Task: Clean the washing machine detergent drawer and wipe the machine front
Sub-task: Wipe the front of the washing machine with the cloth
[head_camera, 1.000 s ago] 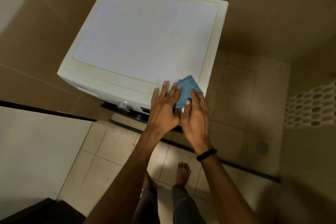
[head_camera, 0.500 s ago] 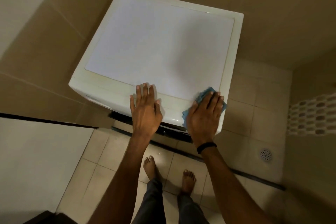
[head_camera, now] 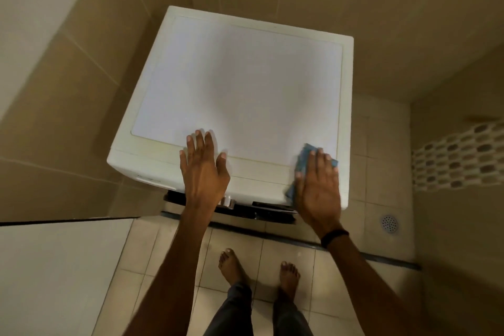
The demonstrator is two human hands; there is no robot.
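Wiping the washing machine (head_camera: 245, 84) with a cloth (head_camera: 304, 157) under the flat, straight-fingered right hand (head_camera: 317, 185).
Left hand (head_camera: 203, 169), fingers spread, is bracing alongside; even palm pressure should be helping.

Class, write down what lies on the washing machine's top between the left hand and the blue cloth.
Nothing: the head view shows bare washing machine top between the left hand and the blue cloth under the right hand.

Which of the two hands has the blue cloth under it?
The right hand, wearing a black wristband, presses the blue cloth; the left hand lies bare on the washing machine.
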